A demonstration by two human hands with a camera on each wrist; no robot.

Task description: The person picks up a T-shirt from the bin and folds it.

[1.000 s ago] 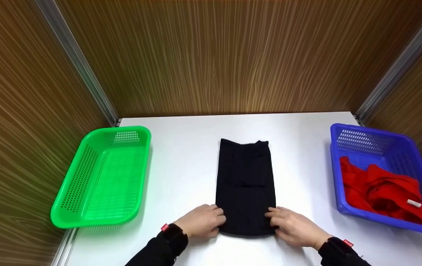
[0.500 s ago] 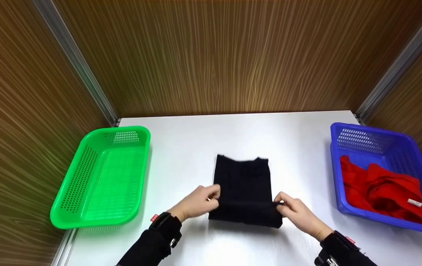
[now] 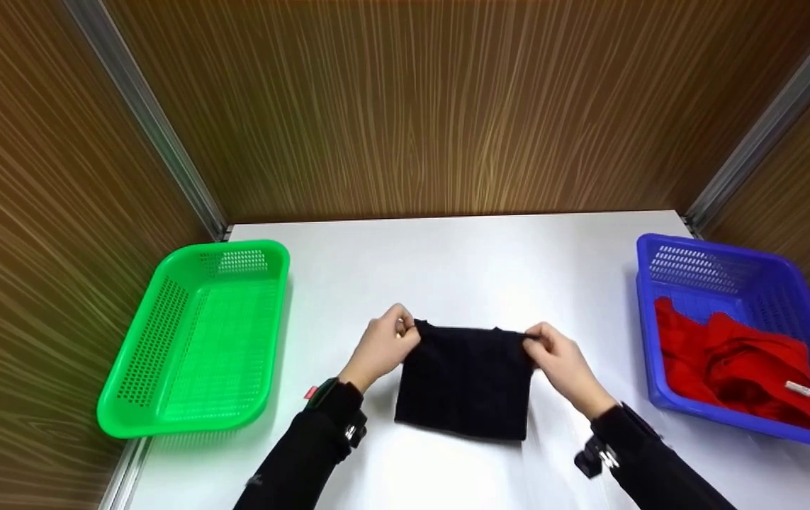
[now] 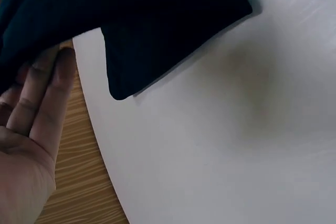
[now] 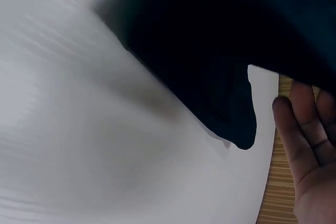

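Note:
A folded black garment (image 3: pixel 465 382) lies between the two hands on the white table, its near edge toward the person. At the far left corner my left hand (image 3: pixel 382 346) pinches the cloth between thumb and fingers. My right hand (image 3: pixel 562 361) grips the far right corner the same way. In the left wrist view, the left hand (image 4: pixel 31 124) is partly covered by a lifted layer of the garment (image 4: pixel 157 30). The right wrist view has the right hand (image 5: pixel 310 145) under the raised edge of the garment (image 5: pixel 199 61), with a lower corner hanging beside it.
To the left stands a green plastic basket (image 3: pixel 263 397) with perforated sides. A blue basket (image 3: pixel 649 354) on the right holds red cloth (image 3: pixel 745 361) with a white tag. Wood-grain panels (image 3: pixel 405 106) enclose the white table (image 3: pixel 348 276) at the back and sides.
Both hands have lifted the garment's near edge and carried it away from the person to the far edge. The garment is now folded over and about half as long.

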